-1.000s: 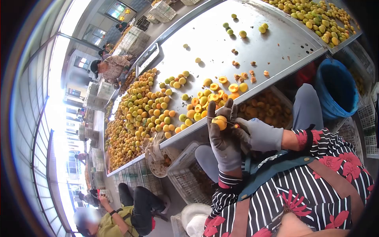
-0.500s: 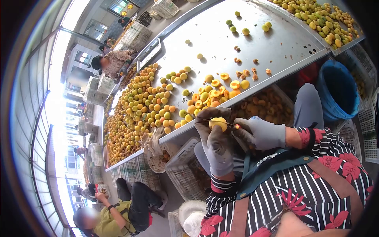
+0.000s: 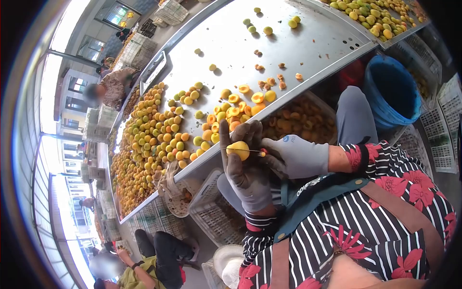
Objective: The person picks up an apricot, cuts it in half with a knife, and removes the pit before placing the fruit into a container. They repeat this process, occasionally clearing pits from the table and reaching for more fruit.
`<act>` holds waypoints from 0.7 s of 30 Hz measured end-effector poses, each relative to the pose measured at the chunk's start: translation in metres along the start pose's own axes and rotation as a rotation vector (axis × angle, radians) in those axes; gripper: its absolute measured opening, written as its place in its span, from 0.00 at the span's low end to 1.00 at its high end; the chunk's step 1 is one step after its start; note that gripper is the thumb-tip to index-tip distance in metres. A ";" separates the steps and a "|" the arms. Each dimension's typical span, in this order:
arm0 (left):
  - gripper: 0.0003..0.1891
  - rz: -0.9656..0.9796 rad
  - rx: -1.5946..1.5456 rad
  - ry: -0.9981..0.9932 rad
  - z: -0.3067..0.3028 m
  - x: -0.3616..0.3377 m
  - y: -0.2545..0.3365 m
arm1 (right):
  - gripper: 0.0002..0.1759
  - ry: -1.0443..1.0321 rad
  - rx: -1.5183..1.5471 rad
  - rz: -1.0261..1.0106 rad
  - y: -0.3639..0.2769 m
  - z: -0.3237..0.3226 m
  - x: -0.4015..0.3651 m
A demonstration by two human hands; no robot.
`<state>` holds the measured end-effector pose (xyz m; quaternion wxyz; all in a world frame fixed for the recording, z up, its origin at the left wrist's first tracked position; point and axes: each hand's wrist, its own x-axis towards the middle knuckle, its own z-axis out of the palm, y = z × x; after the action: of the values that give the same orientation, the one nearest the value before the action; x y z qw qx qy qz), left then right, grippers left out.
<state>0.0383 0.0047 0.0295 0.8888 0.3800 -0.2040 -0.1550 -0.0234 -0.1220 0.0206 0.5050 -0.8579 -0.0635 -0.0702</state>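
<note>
A yellow apricot [image 3: 237, 152] sits in the fingers of my left hand [image 3: 246, 180], which wears a grey glove with a dark, stained palm. Its index finger points up past the fruit. My right hand [image 3: 299, 156], gloved the same way, is closed round a small knife [image 3: 262, 153] with a red and yellow handle end. The thin blade lies across the apricot's face. Both hands are just off the metal table's near edge [image 3: 226, 145], close to a heap of halved apricots [image 3: 233, 111].
Whole apricots [image 3: 159, 125] cover the table's left part. Under the edge stands a crate of apricot halves [image 3: 304, 120]. A blue bucket [image 3: 392, 91] is at right, a white crate [image 3: 216, 212] below. A person in a yellow-green top [image 3: 144, 274] sits at lower left; others work farther off.
The view has shifted, so the table and hands appear farther left. My left index finger has straightened away from the apricot. The knife blade still lies across the fruit.
</note>
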 end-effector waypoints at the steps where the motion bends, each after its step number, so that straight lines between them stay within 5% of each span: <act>1: 0.35 0.013 0.052 -0.029 -0.001 -0.001 0.001 | 0.16 0.000 0.001 0.006 0.001 0.000 -0.001; 9: 0.41 0.033 0.324 -0.019 -0.009 -0.005 0.010 | 0.18 -0.031 0.013 0.022 0.005 0.001 -0.005; 15: 0.44 0.078 -0.089 -0.042 0.001 0.001 0.007 | 0.17 -0.050 0.064 -0.001 0.005 0.000 -0.004; 17: 0.44 0.106 0.262 0.056 0.004 0.000 0.008 | 0.16 -0.049 0.054 -0.001 0.006 0.000 -0.004; 21: 0.43 0.203 0.443 0.006 -0.008 0.000 0.008 | 0.14 -0.124 0.059 0.036 0.003 -0.003 -0.006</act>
<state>0.0433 0.0153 0.0306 0.7953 0.5438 -0.2674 -0.0150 -0.0286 -0.1263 0.0186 0.5262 -0.8464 -0.0814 -0.0060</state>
